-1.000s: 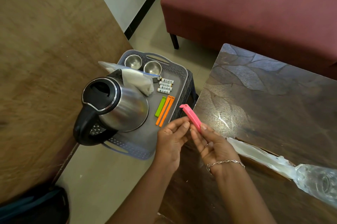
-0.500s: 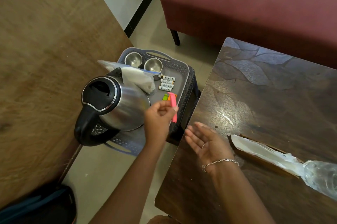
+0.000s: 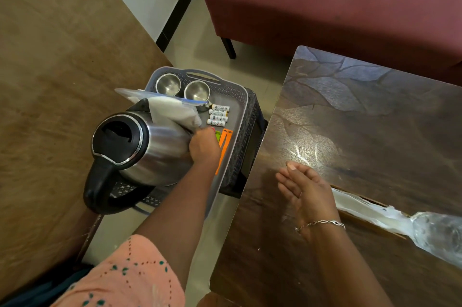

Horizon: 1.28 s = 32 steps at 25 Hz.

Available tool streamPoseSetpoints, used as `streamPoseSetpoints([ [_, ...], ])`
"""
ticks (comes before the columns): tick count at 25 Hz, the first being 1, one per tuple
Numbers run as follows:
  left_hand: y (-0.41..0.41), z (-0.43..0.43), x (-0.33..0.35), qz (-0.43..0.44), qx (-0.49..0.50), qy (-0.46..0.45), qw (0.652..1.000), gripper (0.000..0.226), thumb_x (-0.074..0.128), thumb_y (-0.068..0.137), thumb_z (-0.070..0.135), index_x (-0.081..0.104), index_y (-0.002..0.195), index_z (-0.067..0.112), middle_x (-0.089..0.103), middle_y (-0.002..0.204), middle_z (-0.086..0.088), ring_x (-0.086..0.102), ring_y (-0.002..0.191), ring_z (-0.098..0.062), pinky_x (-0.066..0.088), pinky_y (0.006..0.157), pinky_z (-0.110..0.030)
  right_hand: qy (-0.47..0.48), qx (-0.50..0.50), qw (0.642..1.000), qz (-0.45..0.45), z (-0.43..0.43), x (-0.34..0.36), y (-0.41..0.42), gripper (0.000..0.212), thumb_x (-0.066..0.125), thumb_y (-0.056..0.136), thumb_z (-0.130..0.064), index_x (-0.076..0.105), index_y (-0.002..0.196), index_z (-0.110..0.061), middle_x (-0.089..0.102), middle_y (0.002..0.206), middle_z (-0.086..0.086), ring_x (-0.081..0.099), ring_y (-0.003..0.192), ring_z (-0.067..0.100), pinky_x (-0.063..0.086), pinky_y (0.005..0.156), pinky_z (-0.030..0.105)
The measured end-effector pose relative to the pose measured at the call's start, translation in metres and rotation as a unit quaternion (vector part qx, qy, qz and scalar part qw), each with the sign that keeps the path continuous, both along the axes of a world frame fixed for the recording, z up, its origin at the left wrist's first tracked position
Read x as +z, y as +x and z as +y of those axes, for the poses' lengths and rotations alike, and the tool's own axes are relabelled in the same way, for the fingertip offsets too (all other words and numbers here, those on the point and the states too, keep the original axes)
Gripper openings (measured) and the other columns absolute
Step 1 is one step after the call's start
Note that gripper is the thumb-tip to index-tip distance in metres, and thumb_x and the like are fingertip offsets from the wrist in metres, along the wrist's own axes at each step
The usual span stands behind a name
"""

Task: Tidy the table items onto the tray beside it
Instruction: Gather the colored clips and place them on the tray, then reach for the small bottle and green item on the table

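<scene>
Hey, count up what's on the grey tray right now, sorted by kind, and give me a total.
Kettle: 1
Steel cups: 2
Batteries: 4
Clips: 3, namely orange clip, green clip, and pink clip held by the left hand
Plastic bag: 1
Total on the tray: 11

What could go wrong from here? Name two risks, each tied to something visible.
1. The left hand, holding the pink clip, is close beside the kettle and over the green clip and orange clip; it may bump the kettle or knock those clips askew.
2. The batteries lie loose just beyond; a nudge could roll them.
</scene>
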State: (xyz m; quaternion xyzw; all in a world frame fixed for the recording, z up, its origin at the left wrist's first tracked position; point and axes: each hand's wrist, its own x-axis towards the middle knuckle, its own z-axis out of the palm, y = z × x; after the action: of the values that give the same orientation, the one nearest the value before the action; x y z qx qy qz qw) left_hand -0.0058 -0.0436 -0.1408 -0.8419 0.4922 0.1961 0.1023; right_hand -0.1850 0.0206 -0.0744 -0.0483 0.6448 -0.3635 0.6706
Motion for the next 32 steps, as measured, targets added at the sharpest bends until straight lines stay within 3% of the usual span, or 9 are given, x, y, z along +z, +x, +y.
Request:
streamPoseSetpoints([
  [11,0.003,-0.004,-0.009,0.007,0.016,0.038,0.999,0.032,0.031,0.095,-0.004,0.056,0.114,-0.005,0.055,0.123,-0.023,0.055,0.112,-0.036,0.046,0.09,-0.04,-0.014,0.004,1.0,-0.003,-0.01,0.002,-0.006,0.008,0.055,0.087,-0.01,0.06,0.085,-0.016,0.065,0.09,0.005,0.063,0.086,0.015,0.053,0.073,0.018],
  [14,0.004,-0.001,-0.008,0.002,0.02,0.026,0.999,0.032,0.031,0.094,-0.005,0.054,0.116,-0.005,0.054,0.125,-0.023,0.055,0.111,-0.036,0.046,0.089,-0.04,-0.023,0.019,1.0,-0.001,-0.013,0.001,-0.007,0.008,0.055,0.088,-0.01,0.059,0.085,-0.016,0.064,0.092,0.005,0.062,0.089,0.017,0.051,0.082,0.025],
  [16,0.002,0.006,-0.007,0.0,0.016,-0.025,1.0,0.031,0.034,0.093,-0.004,0.049,0.12,-0.005,0.047,0.13,-0.022,0.054,0.11,-0.036,0.045,0.089,-0.042,-0.054,0.059,0.996,0.039,-0.015,0.002,-0.008,0.008,0.055,0.088,-0.01,0.06,0.088,-0.017,0.062,0.095,0.005,0.06,0.095,0.02,0.049,0.09,0.033],
  [17,0.0,0.012,-0.005,0.005,0.005,-0.064,0.998,0.032,0.038,0.091,-0.004,0.047,0.121,-0.003,0.046,0.13,-0.02,0.053,0.11,-0.036,0.045,0.088,-0.042,-0.089,0.11,0.984,0.104,-0.016,0.003,-0.01,0.009,0.056,0.088,-0.01,0.061,0.092,-0.016,0.061,0.096,0.003,0.059,0.098,0.02,0.048,0.093,0.035],
  [19,-0.006,0.026,0.002,0.008,-0.054,-0.134,0.989,0.031,0.051,0.084,-0.001,0.052,0.115,0.001,0.051,0.118,-0.019,0.052,0.105,-0.036,0.047,0.081,-0.043,-0.188,0.234,0.909,0.29,-0.016,0.005,-0.018,0.02,0.055,0.088,-0.013,0.058,0.108,-0.013,0.06,0.108,0.003,0.056,0.106,0.019,0.046,0.096,0.036],
  [21,-0.017,0.039,0.012,-0.007,-0.128,-0.189,0.974,0.03,0.067,0.074,0.003,0.057,0.102,0.002,0.056,0.103,-0.019,0.056,0.095,-0.036,0.05,0.077,-0.042,-0.265,0.324,0.788,0.452,-0.015,0.005,-0.031,0.035,0.052,0.089,-0.014,0.05,0.124,-0.01,0.049,0.132,0.011,0.043,0.125,0.024,0.036,0.105,0.038],
  [24,-0.046,0.054,0.027,-0.012,-0.199,-0.217,0.956,0.038,0.07,0.071,0.01,0.058,0.105,0.0,0.057,0.112,-0.024,0.048,0.116,-0.045,0.042,0.1,-0.05,-0.277,0.397,0.665,0.569,-0.016,0.006,-0.061,0.051,0.049,0.09,-0.016,0.034,0.138,-0.007,0.019,0.15,0.022,0.009,0.141,0.036,0.007,0.114,0.041],
  [27,-0.098,0.059,0.049,0.002,-0.203,-0.231,0.951,0.056,0.068,0.076,0.018,0.05,0.126,0.0,0.042,0.138,-0.027,0.025,0.135,-0.046,0.03,0.108,-0.054,-0.271,0.417,0.623,0.604,-0.008,0.017,-0.108,0.058,0.047,0.092,-0.022,0.023,0.142,-0.007,0.006,0.152,0.024,-0.001,0.141,0.039,-0.002,0.113,0.042],
  [32,-0.2,0.066,0.078,0.07,-0.271,-0.265,0.923,0.063,0.069,0.078,0.02,0.043,0.133,0.003,0.029,0.147,-0.026,0.022,0.138,-0.041,0.029,0.108,-0.052,-0.255,0.406,0.593,0.647,0.015,0.033,-0.194,0.061,0.059,0.085,-0.023,0.035,0.137,-0.003,0.019,0.148,0.028,0.015,0.138,0.043,0.005,0.109,0.045],
])
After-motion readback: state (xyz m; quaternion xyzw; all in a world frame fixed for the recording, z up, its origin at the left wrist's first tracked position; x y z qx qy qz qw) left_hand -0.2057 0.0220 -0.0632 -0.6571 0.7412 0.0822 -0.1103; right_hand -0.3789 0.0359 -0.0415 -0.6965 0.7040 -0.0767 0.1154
